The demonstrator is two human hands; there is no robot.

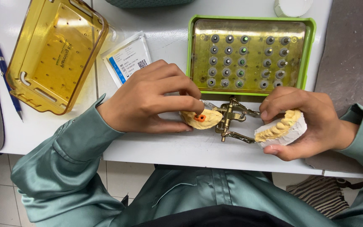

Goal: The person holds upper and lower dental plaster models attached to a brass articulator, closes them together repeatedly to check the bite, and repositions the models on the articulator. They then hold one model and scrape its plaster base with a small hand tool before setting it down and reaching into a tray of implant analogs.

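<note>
A hinged dental model lies open near the white table's front edge. My left hand (152, 101) pinches the left yellow plaster jaw half (202, 120), fingertips right by a small orange ring (199, 118) set in it. My right hand (303, 122) grips the other half, a row of yellow teeth on a white plaster base (283, 130). A brass hinge frame (231, 120) joins the two halves between my hands.
A green tray (309, 50) with a tinted lid over rows of small drill bits stands behind my hands. An amber plastic lid (53, 52) lies upside down at the left, a sealed white pouch (127, 56) beside it, a blue pen (5, 75) at the far left.
</note>
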